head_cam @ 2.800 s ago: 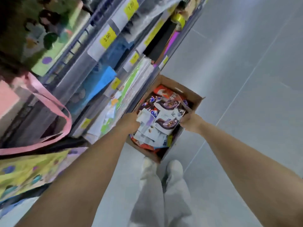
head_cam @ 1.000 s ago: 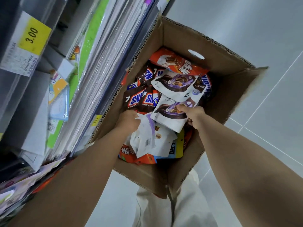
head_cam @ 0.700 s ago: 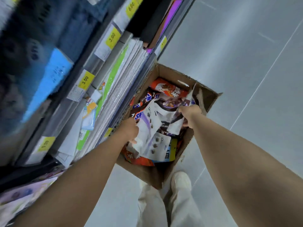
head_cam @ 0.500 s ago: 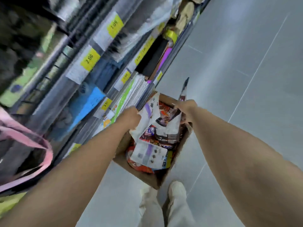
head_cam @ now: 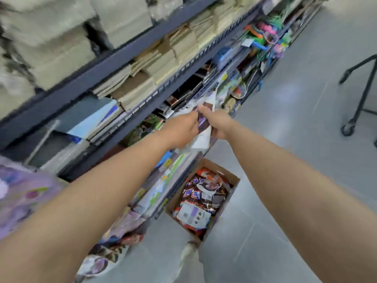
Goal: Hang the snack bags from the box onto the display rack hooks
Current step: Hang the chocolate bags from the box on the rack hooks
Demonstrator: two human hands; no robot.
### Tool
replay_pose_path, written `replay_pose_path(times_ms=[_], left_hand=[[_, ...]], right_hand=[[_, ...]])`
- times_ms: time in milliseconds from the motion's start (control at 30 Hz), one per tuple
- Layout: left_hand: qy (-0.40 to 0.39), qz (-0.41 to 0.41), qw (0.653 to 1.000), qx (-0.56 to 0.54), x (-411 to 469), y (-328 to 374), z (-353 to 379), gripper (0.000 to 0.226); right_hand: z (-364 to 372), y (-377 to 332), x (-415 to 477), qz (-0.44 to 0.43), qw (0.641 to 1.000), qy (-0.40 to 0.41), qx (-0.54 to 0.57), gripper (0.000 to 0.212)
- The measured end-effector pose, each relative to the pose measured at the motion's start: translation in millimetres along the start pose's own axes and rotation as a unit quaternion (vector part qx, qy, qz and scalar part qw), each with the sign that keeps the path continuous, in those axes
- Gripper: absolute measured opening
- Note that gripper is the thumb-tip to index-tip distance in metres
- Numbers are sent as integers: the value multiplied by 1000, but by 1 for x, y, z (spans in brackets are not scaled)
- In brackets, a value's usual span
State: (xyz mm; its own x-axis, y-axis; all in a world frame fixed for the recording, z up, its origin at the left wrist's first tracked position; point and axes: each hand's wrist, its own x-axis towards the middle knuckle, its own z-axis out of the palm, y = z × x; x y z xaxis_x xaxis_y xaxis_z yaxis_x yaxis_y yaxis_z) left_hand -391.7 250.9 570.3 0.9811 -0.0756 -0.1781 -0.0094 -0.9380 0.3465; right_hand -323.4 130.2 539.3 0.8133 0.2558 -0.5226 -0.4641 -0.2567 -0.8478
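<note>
Snack bags, both hands gripping, shelving behind, box below

Bright, even light; heavy motion blur at left, wide-angle bending at the edges.

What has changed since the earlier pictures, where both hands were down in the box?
The left hand and right hand gripped snack bags, lifted them out of the box and raised them to the shelving. The box stayed on the floor, other bags inside.
</note>
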Motion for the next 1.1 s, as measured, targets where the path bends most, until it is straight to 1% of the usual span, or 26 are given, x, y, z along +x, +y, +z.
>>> replay_pose_path(times_ms=[67, 100, 200, 267, 300, 333, 367, 400, 467, 500, 533, 600, 667, 733, 767, 867, 900, 967, 1000, 1067, 1100], left_hand=[[9, -14, 1000, 6, -40, 4, -28, 26], [16, -31, 999, 8, -62, 7, -41, 29], [56, -84, 995, -10, -131, 19, -67, 29], [89, -119, 988, -44, -176, 24, -78, 10], [111, -133, 982, -75, -199, 28, -85, 15], [131, -144, 975, -107, -222, 30, -91, 25], [152, -160, 964, -146, -245, 34, -97, 27], [177, -181, 951, -180, -266, 36, -103, 24], [235, -236, 913, -234, -307, 41, -115, 21], [265, -268, 893, -248, -326, 38, -120, 21], [282, -300, 877, -247, -342, 32, -125, 22], [292, -362, 853, -236, -378, 17, -129, 32], [310, -399, 829, -239, -412, 3, -133, 33], [343, -427, 796, -258, -443, -11, -140, 46], [358, -429, 784, -271, -456, -13, -146, 48], [413, -411, 766, -270, -493, -29, -170, 36], [431, -406, 759, -271, -505, -35, -179, 34], [463, -401, 743, -271, -526, -46, -199, 39], [472, -400, 739, -266, -536, -50, -210, 37], [482, -394, 740, -254, -554, -61, -232, 16], [485, -388, 744, -245, -562, -67, -243, 12]], right_hand=[[18, -30, -48, -39, 999, -21, -23, 27], [25, -43, -72, -55, 997, -40, -41, 21], [53, -63, -120, -116, 984, -89, -102, 23], [72, -70, -155, -149, 973, -119, -133, 21], [81, -73, -173, -165, 965, -135, -156, 19], [92, -76, -189, -181, 957, -147, -172, 16], [102, -77, -203, -197, 948, -162, -190, 15], [113, -79, -216, -216, 938, -179, -202, 16], [132, -83, -238, -244, 916, -222, -230, 25], [139, -86, -261, -258, 903, -244, -243, 23], [147, -88, -281, -271, 888, -267, -257, 21], [159, -93, -321, -295, 863, -299, -280, 27], [176, -97, -348, -308, 842, -335, -289, 26], [196, -100, -368, -319, 823, -365, -296, 22], [205, -102, -378, -326, 814, -371, -304, 22], [232, -112, -401, -338, 798, -399, -299, 21], [241, -117, -408, -342, 796, -400, -297, 19], [258, -129, -421, -353, 795, -395, -294, 13], [266, -136, -428, -360, 796, -392, -289, 12], [280, -149, -439, -371, 799, -382, -279, 13], [287, -155, -444, -379, 799, -377, -277, 13]])
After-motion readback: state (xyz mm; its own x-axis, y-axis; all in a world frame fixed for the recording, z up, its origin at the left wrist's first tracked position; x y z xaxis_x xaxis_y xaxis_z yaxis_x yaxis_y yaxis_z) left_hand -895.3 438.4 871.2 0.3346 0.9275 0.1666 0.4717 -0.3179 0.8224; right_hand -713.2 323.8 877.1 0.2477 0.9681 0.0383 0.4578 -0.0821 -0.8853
